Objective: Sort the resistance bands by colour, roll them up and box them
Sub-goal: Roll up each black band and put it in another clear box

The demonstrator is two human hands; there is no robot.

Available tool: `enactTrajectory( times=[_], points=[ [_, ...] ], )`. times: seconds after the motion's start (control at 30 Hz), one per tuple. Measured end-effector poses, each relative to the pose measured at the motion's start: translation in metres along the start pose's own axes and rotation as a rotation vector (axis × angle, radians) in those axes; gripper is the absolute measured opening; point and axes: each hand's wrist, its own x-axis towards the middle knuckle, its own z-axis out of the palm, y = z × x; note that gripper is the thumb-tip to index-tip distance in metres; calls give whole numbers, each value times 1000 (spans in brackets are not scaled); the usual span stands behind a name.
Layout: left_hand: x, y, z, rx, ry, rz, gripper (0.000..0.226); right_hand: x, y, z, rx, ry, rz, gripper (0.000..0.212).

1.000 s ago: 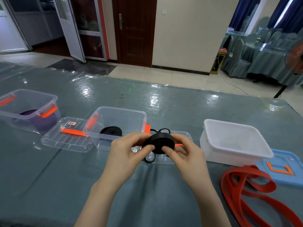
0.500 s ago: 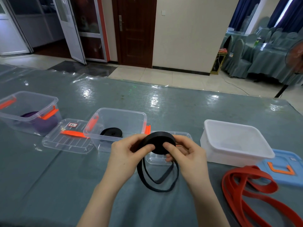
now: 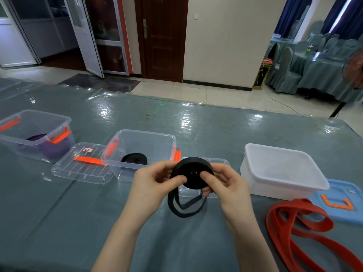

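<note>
Black rubber, wound into a thick coil, sits between both hands: the black band roll point(image 3: 192, 173) is held above the table, with the left hand point(image 3: 155, 185) gripping its left edge, thumb on the near face and fingers curled behind, and the right hand point(image 3: 225, 185) pinching its right side, thumb pressed on the face near the centre. Below the grip, the unrolled tail of the same band point(image 3: 185, 206) hangs in a loose double loop and touches the grey-green table cover point(image 3: 137, 232). Just behind the roll lies a clear lid point(image 3: 220, 161), mostly hidden by the hands. Beyond and left of the left hand stands an open clear box point(image 3: 141, 142) with orange clips, and inside it lies another rolled black band point(image 3: 134, 159). Left of that box rests a second clear lid point(image 3: 82, 165) with an orange handle and a small label. Farther left is another clear box point(image 3: 35, 122) holding a purple band point(image 3: 49, 148). To the right of the right hand stands an open white box point(image 3: 282, 171), well apart from the grip. Near and right of the forearm, a red band point(image 3: 298, 226) lies unrolled in long loops on the cover, just beside a blue lid point(image 3: 341, 205) with an orange handle.
</note>
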Motion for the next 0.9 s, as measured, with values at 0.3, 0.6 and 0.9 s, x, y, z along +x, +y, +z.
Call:
enactTrajectory(
  times=[0.3,0.6,0.9],
  points=[
    [-3,3,-4,397,-21,259,21,-3,-13,-8,-669,-133,-290,34],
    [-4,-1,6,4,49,8,29,-1,-2,-5,-50,-19,19,11],
    [-5,-11,6,437,13,283,27,-1,2,-18,-479,-48,-187,18]
  ],
)
